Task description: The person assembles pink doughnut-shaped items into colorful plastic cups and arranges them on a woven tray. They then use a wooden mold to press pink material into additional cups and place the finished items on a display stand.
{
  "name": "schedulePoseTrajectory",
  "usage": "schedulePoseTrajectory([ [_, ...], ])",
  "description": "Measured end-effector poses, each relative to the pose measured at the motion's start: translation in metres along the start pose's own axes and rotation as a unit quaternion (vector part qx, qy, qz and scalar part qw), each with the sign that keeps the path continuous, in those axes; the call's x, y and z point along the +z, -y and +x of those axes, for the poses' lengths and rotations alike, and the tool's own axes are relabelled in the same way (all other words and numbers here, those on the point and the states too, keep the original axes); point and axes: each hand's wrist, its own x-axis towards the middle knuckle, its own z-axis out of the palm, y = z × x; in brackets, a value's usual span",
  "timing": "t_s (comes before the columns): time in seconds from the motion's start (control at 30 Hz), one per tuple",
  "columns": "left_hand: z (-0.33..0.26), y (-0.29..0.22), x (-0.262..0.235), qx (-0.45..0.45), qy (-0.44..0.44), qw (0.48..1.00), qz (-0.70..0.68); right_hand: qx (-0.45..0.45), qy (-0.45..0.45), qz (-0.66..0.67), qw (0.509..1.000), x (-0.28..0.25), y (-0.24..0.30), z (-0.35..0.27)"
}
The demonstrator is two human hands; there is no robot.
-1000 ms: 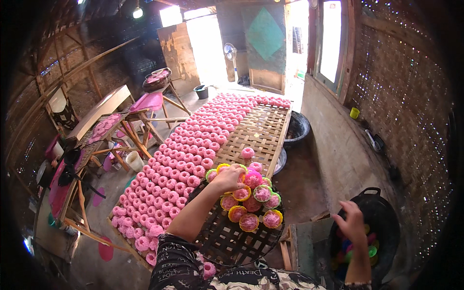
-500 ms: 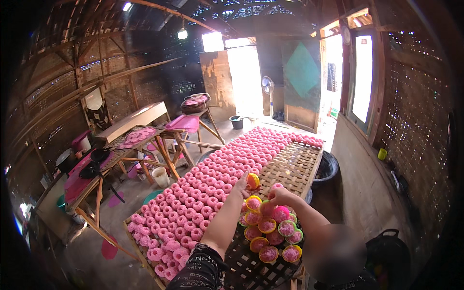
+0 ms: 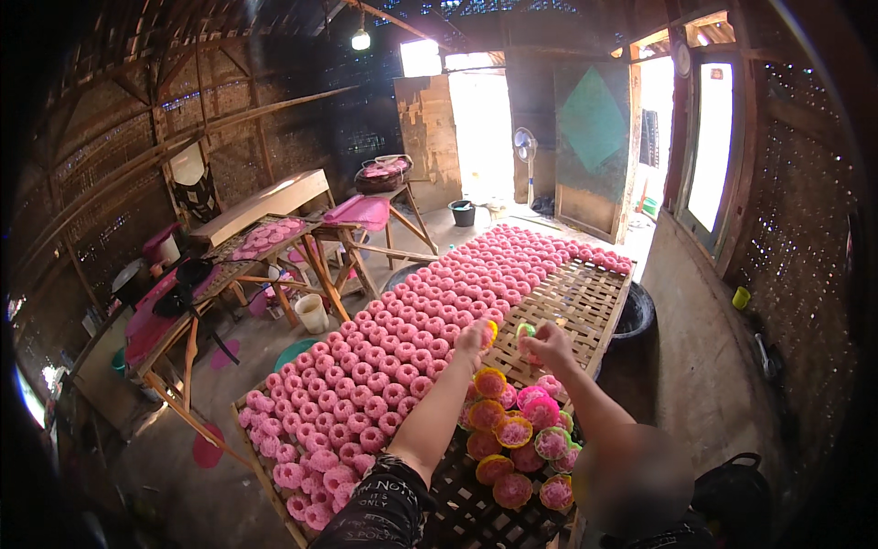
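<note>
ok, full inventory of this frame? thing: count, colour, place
round noodle-like cakes: many, pink, in rows on the long rack
bamboo lattice rack: one, tan, centre, bare at its right
cup moulds with cakes: about a dozen, orange, pink and green, piled near the hands
small rack of cakes: one, pink, left trestle
bucket: one, white, on floor
fan: one, by the doorway
bulb: one, lit, overhead
left hand: holds an orange mould
right hand: holds a green mould

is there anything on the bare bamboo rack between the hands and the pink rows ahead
Nothing visible. The left hand and right hand, each holding a small mould, hover over bare slats of the bamboo rack; the pink rounds lie directly left.
</note>
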Motion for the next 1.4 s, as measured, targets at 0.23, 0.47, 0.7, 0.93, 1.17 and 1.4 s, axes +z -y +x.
schedulePoseTrajectory([
  [0.23,-0.008,0.011,0.012,0.233,0.085,0.642,0.725,-0.207,-0.025,-0.430,0.878,0.020,0.001,0.005],
  [0.47,-0.018,0.006,0.022,0.188,0.087,0.658,0.723,-0.133,-0.180,-0.238,0.945,-0.015,0.037,-0.034],
  [0.7,-0.022,-0.021,0.032,0.222,-0.084,0.728,0.643,0.003,-0.179,0.140,0.974,-0.053,0.044,-0.094],
  [0.93,-0.165,-0.003,0.120,0.428,0.331,0.774,0.328,0.090,-0.185,0.629,0.750,-0.058,0.047,-0.157],
  [1.17,-0.265,0.014,0.142,0.549,0.462,0.536,0.446,0.004,-0.151,0.701,0.697,-0.079,0.018,-0.288],
  [1.4,-0.147,-0.024,0.062,0.361,0.227,0.604,0.673,-0.049,-0.435,0.512,0.739,-0.185,0.002,-0.465],
])
